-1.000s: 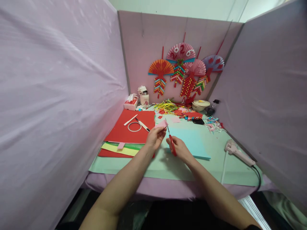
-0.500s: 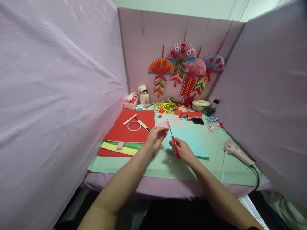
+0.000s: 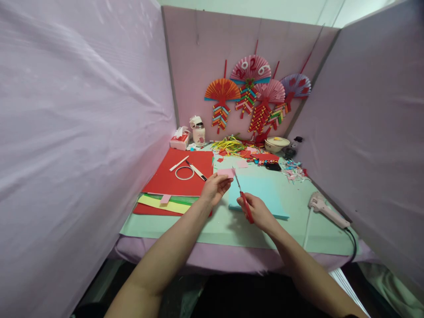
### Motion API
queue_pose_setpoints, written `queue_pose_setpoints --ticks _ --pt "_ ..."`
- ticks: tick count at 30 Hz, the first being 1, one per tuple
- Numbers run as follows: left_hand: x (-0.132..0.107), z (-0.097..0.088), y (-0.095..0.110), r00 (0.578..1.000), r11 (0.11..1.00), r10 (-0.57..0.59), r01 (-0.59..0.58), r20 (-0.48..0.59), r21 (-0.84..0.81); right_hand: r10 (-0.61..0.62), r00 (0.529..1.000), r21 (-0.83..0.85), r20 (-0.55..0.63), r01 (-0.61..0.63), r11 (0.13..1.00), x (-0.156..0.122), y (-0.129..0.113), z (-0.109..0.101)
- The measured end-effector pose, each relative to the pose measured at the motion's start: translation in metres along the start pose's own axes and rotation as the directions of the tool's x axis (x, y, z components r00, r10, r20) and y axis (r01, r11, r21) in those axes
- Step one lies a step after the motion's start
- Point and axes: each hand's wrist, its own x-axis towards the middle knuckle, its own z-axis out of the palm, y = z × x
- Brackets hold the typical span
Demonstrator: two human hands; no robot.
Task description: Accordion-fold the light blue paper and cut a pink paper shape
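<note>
Between the fingers of my left hand (image 3: 216, 189) is a small piece of pink paper (image 3: 225, 172), held up above the table. My right hand (image 3: 258, 211) is closed around the red handles of a pair of scissors (image 3: 247, 206). The blades point up and away, with their tips at the right edge of the pink paper. I cannot tell whether the blades touch it. Below my right hand lies a stack of light blue paper (image 3: 268, 194). Red sheets (image 3: 162, 176) lie left of my left hand, with a ring of tape (image 3: 176, 174) and a white utility knife (image 3: 198, 172) on top.
A glue gun (image 3: 327, 211) with a cord rests at the right. Farther back are yellow strips (image 3: 230, 145), paper scraps (image 3: 293, 170), a bowl (image 3: 277, 143), a flask (image 3: 199, 134) and a tissue box (image 3: 179, 140). Several paper fans (image 3: 222, 90) hang on the back panel.
The scissors have shifted slightly to the right and toward me in my right hand. The pink paper has tilted a little in my left hand.
</note>
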Motion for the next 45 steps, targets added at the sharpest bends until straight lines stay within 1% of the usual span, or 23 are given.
queue_pose_setpoints --ticks 8,17,28,39,45 --pt "-0.001 0.000 0.001 1.000 1.000 0.025 -0.025 0.002 0.008 0.016 1.000 -0.040 0.019 -0.015 0.999 -0.004 0.001 -0.005" --pt "0.001 -0.001 0.001 0.999 0.999 0.040 -0.041 0.012 0.031 0.023 0.998 -0.088 0.066 -0.017 0.996 -0.013 0.002 -0.018" --pt "0.001 -0.003 0.002 0.997 0.985 0.045 -0.055 0.060 0.164 0.040 0.986 -0.224 0.164 -0.002 0.975 -0.023 0.000 -0.038" --pt "0.000 -0.003 0.001 0.996 0.968 0.021 -0.042 0.090 0.246 0.075 0.973 -0.271 0.218 -0.013 0.962 -0.033 -0.006 -0.047" --pt "-0.003 -0.001 0.004 0.990 0.938 0.025 -0.072 0.141 0.340 0.107 0.964 -0.324 0.245 -0.022 0.946 -0.037 -0.006 -0.055"
